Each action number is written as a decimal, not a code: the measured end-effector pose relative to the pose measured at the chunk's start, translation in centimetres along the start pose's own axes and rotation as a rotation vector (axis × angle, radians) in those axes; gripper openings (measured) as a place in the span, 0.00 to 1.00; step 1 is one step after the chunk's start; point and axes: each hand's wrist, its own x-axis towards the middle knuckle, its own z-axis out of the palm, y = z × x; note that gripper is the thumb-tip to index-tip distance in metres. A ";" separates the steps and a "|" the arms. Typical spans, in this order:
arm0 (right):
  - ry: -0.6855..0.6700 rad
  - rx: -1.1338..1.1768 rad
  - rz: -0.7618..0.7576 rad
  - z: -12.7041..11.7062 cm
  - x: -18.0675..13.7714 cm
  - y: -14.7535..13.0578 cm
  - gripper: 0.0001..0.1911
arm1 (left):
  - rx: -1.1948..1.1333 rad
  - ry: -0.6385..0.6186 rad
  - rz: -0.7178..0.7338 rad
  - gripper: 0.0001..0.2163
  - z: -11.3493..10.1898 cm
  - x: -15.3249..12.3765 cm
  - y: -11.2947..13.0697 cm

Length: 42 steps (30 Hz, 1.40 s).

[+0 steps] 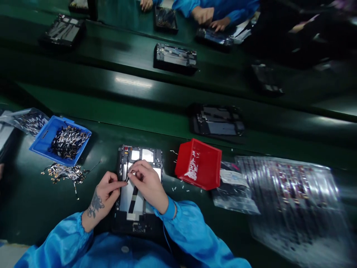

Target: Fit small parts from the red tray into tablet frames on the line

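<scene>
In the head view, my only one, I have the open tablet (138, 206) lying flat on the bench, and both hands work over its upper left part. My right hand (152, 186) reaches across its middle, thumb and finger narrow, the tips close together at a thin dark cable (127, 179); I cannot tell whether they pinch it. My left hand (105, 192) comes in over the tablet's left edge, forefinger stretched to the same spot; I cannot tell whether it holds anything.

Left of the tablet I see a blue bin (40, 144) of cables and loose cables (65, 173); right of it, a red bin (209, 163) with small white strips (192, 169).

I judge the step to be seating or routing that cable. The next move calls for light, exact fingertip pressure.
</scene>
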 end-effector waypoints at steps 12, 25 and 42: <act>-0.013 -0.098 0.001 0.0 0.3 -0.3 0.04 | 0.095 -0.034 0.063 0.16 0.3 0.0 -1.3; 0.008 -0.130 -0.016 0.2 0.4 -0.1 0.04 | 0.155 -0.071 0.082 0.17 0.2 -0.2 -1.7; -0.006 -0.261 -0.021 0.3 0.5 -0.3 0.12 | 0.200 -0.065 0.118 0.18 0.2 -0.1 -1.5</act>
